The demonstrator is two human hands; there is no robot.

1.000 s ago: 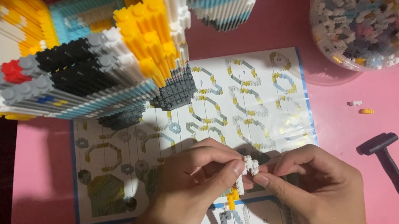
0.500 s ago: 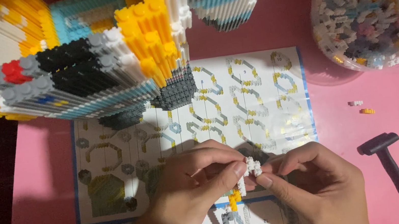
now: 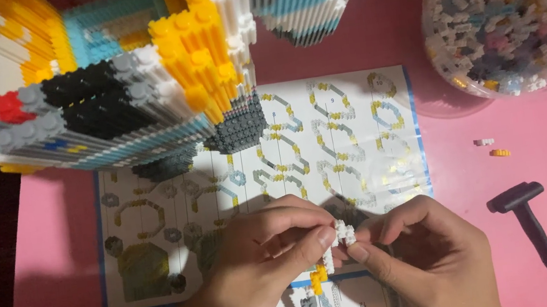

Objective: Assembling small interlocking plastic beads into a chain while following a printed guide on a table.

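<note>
Over the instruction sheet, near its lower edge, my left hand and right hand meet around a small white brick cluster. Left thumb and forefinger pinch the cluster from the left; right thumb and forefinger close on it from the right, fingertips touching the piece. The remaining fingers of both hands are curled inward. A thin strip of white and yellow bricks hangs below the cluster, probably joined to it, though my thumb hides the joint. Compared with the views a second and half a second ago, the hands sit in almost the same place; the right fingertips have closed in slightly on the cluster and it is a little more exposed above my thumbs. I judge this a press-fit in progress, not yet released. Above, the large multicoloured model overhangs the sheet. To the right on the pink table lie a tub of loose bricks, two stray bricks and a black hammer.
</note>
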